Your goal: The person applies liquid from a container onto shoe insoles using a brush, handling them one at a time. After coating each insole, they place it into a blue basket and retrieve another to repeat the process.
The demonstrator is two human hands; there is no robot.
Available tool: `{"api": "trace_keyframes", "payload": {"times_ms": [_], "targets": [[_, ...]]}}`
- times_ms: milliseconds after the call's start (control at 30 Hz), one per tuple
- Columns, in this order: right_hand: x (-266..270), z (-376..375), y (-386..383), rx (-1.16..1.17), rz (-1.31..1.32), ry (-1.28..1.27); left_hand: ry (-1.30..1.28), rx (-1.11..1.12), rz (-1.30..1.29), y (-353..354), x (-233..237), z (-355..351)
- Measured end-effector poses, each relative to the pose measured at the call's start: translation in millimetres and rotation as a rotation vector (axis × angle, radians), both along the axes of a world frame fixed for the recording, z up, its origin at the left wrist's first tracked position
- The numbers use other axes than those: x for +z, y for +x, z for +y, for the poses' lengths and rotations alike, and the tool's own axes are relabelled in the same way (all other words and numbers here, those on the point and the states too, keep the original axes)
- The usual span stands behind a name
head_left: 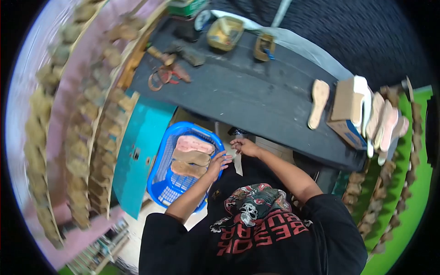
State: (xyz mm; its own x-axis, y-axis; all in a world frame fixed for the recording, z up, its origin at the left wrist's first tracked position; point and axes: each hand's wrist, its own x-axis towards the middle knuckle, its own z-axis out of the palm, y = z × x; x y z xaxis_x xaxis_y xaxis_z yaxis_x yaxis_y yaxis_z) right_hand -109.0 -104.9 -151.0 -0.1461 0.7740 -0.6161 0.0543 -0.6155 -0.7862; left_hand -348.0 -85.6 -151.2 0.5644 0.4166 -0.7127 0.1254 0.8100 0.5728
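My left hand (219, 164) is at the right rim of a blue plastic basket (154, 176), its fingers apart and nothing seen in them. Inside the basket lie a pink sole-shaped piece (195, 144) and brown ones (189, 169) below it. Just to the right, my right hand (245, 147) is in front of my shirt with its fingers bent together. A small pale strip (238, 164) shows right below those fingers; whether they hold it is unclear.
On the dark table (256, 91) are sandal parts (165, 75), two small containers, one insole (318, 104) and a box (343, 105) beside several upright insoles. Shelves of shoe lasts line both sides. A teal panel (142, 151) stands left of the basket.
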Motion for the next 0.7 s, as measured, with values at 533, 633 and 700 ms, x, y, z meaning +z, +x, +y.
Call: {"api": "trace_keyframes", "payload": {"times_ms": [533, 633, 700], "targets": [[149.6, -74.0, 160.5, -0.614, -0.067, 0.372, 0.167, -0.332, -0.498, 260.3, 172.5, 60.0], [189.0, -81.3, 194.9, -0.640, -0.481, 0.468, 0.148, -0.357, -0.505, 290.7, 172.6, 60.3], [202.9, -83.9, 215.5, -0.663, -0.838, 0.513, 0.193, -0.420, -0.416, 316.3, 173.5, 58.7]]}}
